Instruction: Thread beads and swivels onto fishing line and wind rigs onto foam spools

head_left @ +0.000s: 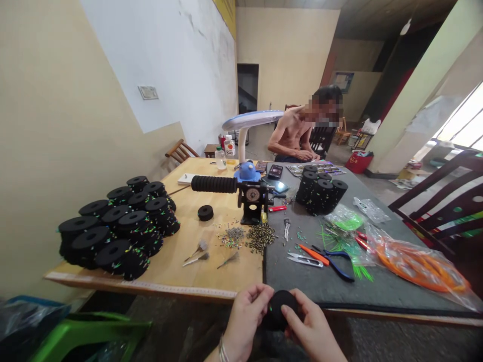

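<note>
Head view: looks down over a long worktop (177, 274) of pale wood, its right half covered by a dark grey matte slab (339, 289).
Left hand (245, 314): grip clamped on the left side of a black foam spool (278, 307), fingers curled over its rim.
Right hand (311, 329): grip clamped on the spool's right side, thumb lying across its face.
Spool in hand: round, thick, dull and spongy, with a fleck of green on it; held between both hands just below the worktop's near edge.
Left stack (116, 226): many like spools piled on the wood, flat discs with centre holes, dotted green and yellow.
Far stack (321, 193): taller columns of the same spools on the slab.
Winder (252, 198): small dark metal stand with a long ribbed foam handle (214, 184) pointing left.
Small parts: a heap of tiny metallic pieces (260, 237) near the winder's foot.
Tools: steel snips (304, 259) and blue-handled pliers (337, 261) lie just beside each other on the slab.
Bags: crinkled clear plastic holding orange coils (415, 264) and green strands (345, 221).
Far end: a person (298, 138) sits at the worktop, hands on it.
</note>
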`<state>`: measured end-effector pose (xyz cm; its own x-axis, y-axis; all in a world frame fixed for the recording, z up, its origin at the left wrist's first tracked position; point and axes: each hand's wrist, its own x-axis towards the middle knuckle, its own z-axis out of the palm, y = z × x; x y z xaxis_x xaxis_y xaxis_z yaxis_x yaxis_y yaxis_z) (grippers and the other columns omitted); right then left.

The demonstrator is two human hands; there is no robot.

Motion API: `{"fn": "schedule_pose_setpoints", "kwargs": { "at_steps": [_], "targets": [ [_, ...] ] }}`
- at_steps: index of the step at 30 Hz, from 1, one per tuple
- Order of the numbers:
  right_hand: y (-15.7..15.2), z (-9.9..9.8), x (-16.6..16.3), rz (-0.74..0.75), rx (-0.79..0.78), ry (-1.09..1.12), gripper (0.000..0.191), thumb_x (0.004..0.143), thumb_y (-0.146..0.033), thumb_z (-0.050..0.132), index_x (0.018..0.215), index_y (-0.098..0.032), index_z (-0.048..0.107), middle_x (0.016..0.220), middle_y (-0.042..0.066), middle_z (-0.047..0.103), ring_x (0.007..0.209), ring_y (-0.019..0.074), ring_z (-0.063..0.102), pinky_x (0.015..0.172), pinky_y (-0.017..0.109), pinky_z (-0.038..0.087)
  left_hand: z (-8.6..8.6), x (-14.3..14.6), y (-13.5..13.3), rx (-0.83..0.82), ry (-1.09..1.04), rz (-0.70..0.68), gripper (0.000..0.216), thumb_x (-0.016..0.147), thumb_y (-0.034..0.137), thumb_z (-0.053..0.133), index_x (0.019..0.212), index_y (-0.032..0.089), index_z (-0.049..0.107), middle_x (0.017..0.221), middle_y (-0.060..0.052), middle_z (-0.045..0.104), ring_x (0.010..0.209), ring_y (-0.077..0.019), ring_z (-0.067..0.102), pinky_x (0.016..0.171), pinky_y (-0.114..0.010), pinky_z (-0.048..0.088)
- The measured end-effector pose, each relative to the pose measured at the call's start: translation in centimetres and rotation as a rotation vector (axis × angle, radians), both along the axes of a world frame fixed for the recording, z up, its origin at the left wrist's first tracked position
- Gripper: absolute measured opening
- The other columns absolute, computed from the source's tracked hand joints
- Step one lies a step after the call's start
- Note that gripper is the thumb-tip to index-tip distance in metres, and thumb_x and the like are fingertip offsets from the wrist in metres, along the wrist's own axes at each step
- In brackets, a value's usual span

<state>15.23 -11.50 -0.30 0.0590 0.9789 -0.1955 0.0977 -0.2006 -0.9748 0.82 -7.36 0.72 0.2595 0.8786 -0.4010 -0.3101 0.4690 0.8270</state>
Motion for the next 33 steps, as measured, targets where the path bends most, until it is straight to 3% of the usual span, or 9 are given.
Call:
{"fn": "schedule_pose_setpoints", "kwargs": {
  "at_steps": [4,7,11,13,17,20,25,30,33],
  "targets": [
    [0.1,0.1,0.4,-0.027,-0.094,0.037,0.035,0.073,-0.052,0.061,0.084,-0.019,0.054,0.061,-0.003,0.062,0.039,0.0094,0.054,0.033,0.016,0.035,0.1,-0.8,-0.1,-0.111,-0.190,0.039,0.033,0.060,0.039,0.082,0.076,0.015,0.067,0.072,0.001,0.063,0.060,-0.0063,0.054,0.043,-0.013,0.028],
    [0.0,0.5,1.3,-0.074,-0.163,0.036,0.035,0.070,-0.051,0.062,0.083,-0.020,0.053,0.060,-0.001,0.066,0.039,0.0106,0.056,0.033,0.015,0.034,-0.1,-1.7,0.0,-0.228,-0.284,0.120,0.031,0.063,0.031,0.083,0.082,0.017,0.064,0.088,-0.003,0.068,0.069,-0.0091,0.062,0.043,-0.013,0.033],
    [0.0,0.8,3.5,-0.163,-0.185,-0.049,0.033,0.070,-0.049,0.059,0.086,-0.021,0.053,0.058,-0.002,0.065,0.037,0.0114,0.055,0.032,0.017,0.032,-0.5,-2.9,0.1,-0.284,-0.324,0.230,0.020,0.071,0.018,0.077,0.082,0.016,0.060,0.074,-0.002,0.068,0.062,-0.0094,0.063,0.047,-0.014,0.041],
    [0.2,0.7,5.1,-0.218,-0.160,-0.167,0.033,0.069,-0.050,0.057,0.086,-0.022,0.053,0.054,-0.004,0.061,0.034,0.0116,0.052,0.030,0.019,0.030,-0.5,-3.4,0.0,-0.290,-0.324,0.265,0.014,0.077,0.013,0.071,0.083,0.015,0.059,0.073,-0.003,0.068,0.061,-0.0098,0.064,0.046,-0.014,0.042],
    [0.6,0.2,8.5,-0.255,-0.041,-0.483,0.032,0.072,-0.049,0.051,0.087,-0.021,0.056,0.044,-0.007,0.054,0.034,0.0154,0.052,0.037,0.024,0.038,-0.2,-4.3,-0.2,-0.305,-0.333,0.329,0.008,0.082,0.010,0.063,0.086,0.015,0.058,0.077,-0.005,0.069,0.062,-0.0114,0.065,0.046,-0.016,0.043],
    [1.1,0.2,10.6,-0.246,0.066,-0.725,0.032,0.072,-0.048,0.050,0.084,-0.021,0.062,0.054,-0.001,0.067,0.049,0.0206,0.063,0.046,0.027,0.044,0.1,-5.2,-0.3,-0.279,-0.359,0.375,0.008,0.082,0.008,0.063,0.086,0.015,0.059,0.078,-0.005,0.069,0.064,-0.0114,0.065,0.046,-0.016,0.043],
    [1.9,1.0,12.1,-0.200,-0.034,-1.003,0.042,0.075,-0.047,0.047,0.096,-0.019,0.068,0.043,0.000,0.062,0.047,0.0251,0.064,0.045,0.029,0.041,0.8,-6.9,-0.3,-0.219,-0.364,0.424,0.013,0.074,0.011,0.071,0.083,0.016,0.063,0.079,-0.004,0.069,0.065,-0.0124,0.065,0.045,-0.016,0.044],
    [2.6,2.1,12.8,-0.174,-0.090,-1.107,0.045,0.078,-0.045,0.046,0.111,-0.022,0.066,0.074,0.005,0.076,0.069,0.0277,0.071,0.056,0.031,0.049,1.1,-7.4,-0.6,-0.179,-0.305,0.412,0.026,0.062,0.019,0.082,0.081,0.015,0.064,0.076,-0.003,0.069,0.065,-0.0122,0.064,0.048,-0.016,0.045],
    [3.1,2.6,12.9,-0.131,-0.202,-1.159,0.050,0.082,-0.047,0.042,0.121,-0.022,0.061,0.078,0.006,0.076,0.075,0.0294,0.071,0.062,0.034,0.050,0.9,-7.1,-0.8,-0.154,-0.281,0.358,0.031,0.059,0.027,0.085,0.078,0.015,0.063,0.074,-0.003,0.068,0.064,-0.0118,0.062,0.048,-0.017,0.043]
  ]
}}
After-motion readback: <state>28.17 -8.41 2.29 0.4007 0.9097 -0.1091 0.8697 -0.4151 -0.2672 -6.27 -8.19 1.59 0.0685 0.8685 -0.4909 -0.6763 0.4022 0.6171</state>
